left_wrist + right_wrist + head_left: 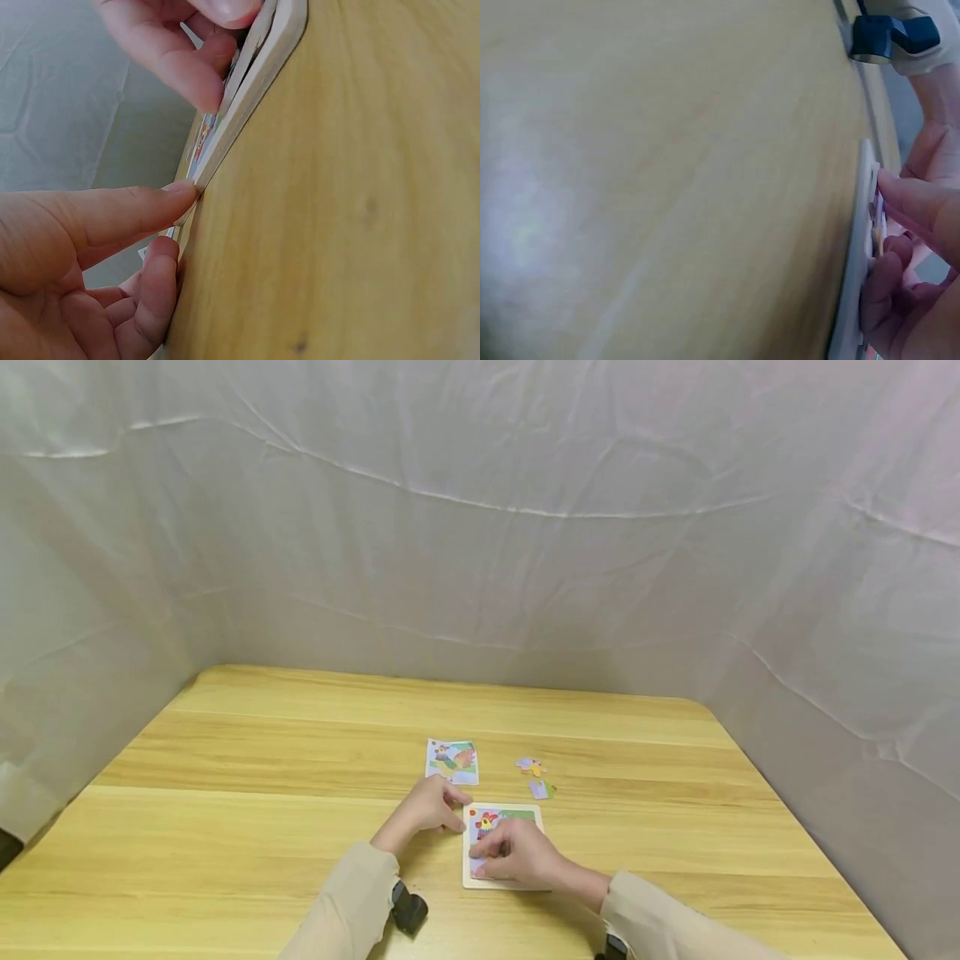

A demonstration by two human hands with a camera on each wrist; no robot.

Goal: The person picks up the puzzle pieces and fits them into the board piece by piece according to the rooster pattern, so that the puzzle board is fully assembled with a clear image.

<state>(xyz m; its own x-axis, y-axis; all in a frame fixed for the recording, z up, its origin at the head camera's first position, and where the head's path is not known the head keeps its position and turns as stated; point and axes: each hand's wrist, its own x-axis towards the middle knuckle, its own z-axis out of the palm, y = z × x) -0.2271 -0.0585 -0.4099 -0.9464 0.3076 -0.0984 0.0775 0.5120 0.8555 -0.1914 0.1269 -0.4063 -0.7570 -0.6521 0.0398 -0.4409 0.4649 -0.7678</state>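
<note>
A light wooden puzzle board (540, 818) with a red-combed chicken picture lies flat on the table. My right hand (517, 853) is over its lower part, thumb and fingers pinching a puzzle piece (252, 56), which sits slightly tilted above the frame in the left wrist view. The right hand covers much of the picture. At the board's left edge, near the far corner, is my left hand (429, 806). One extended finger (142, 212) of it touches the rim, while the other fingers rest loosely bent beside it.
Beyond the board lie two loose jigsaw pieces (540, 789), one behind the other. A picture card (465, 758) with a hen lies just past the left hand. The wooden table (262, 827) is enclosed by pale hanging cloth (450, 568) at the back and sides.
</note>
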